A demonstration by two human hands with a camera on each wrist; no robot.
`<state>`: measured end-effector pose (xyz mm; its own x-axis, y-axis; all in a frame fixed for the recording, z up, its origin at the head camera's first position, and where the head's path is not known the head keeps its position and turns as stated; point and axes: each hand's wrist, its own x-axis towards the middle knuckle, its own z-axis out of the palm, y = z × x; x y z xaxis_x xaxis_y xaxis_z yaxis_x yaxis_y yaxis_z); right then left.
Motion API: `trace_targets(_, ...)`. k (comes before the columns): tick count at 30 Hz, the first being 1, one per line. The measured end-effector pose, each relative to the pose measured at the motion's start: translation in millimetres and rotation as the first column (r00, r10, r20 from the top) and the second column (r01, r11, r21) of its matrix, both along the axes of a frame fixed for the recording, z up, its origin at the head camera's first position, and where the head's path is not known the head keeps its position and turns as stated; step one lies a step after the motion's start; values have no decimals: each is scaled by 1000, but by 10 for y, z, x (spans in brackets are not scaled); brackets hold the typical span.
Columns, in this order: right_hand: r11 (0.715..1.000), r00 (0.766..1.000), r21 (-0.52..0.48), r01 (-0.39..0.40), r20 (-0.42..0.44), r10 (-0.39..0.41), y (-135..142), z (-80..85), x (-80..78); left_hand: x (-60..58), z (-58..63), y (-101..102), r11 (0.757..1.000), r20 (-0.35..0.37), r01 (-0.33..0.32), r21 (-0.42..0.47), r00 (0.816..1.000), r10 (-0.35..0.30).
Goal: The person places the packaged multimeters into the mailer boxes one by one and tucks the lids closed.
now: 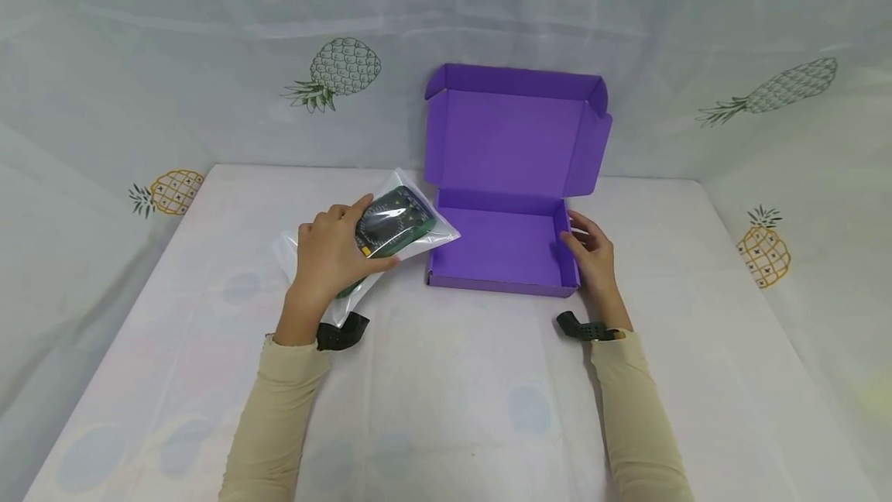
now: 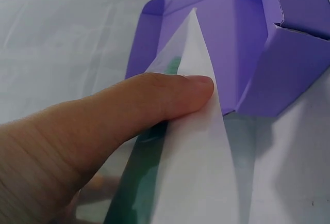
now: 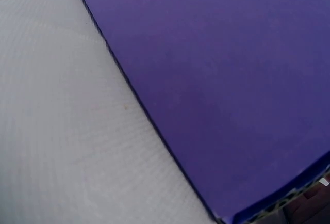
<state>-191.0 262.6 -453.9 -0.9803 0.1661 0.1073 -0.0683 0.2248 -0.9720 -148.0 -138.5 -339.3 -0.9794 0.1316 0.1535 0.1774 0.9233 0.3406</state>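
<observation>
Place: curtained-off tabletop booth, recording-type setup; home/office/lab, can't tell.
Curtain point(image 1: 516, 2): thin, greyish-wht, hung 9 thru 12 to 3 o'clk.
Prints: grn pineapples point(image 1: 344, 67) at 11 & 2, ylw pineapples point(image 1: 177, 192) at 9 & 3.
Table point(image 1: 474, 424): wht cover w/ pale dots.
Wrists: blk gear point(image 1: 343, 331) on ea.

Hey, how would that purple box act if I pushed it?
The box would probably slide easily, since its corrugated edge suggests light cardboard. Its raised lid may swing or flop, being joined along the back. The thin front wall would likely bend under a hard shove.
</observation>
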Motion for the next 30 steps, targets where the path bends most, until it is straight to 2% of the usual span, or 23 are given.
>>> trace_targets(6, 999, 1000, -32, -12, 18, 12, -7, 29, 13, 20, 14, 25, 1000, -16, 9, -2, 1000, -9)
trace_targets(17, 1000, 1000, -8, -4, -26, 4, -8, -50, 6, 52, 27, 88, 999, -56, 48, -1, 997, -48)
trace_targets(30, 1000, 999, 10, -27, -38, 27, 17, -52, -6, 106, 2, 210, 996, -101, 84, 7, 991, -83)
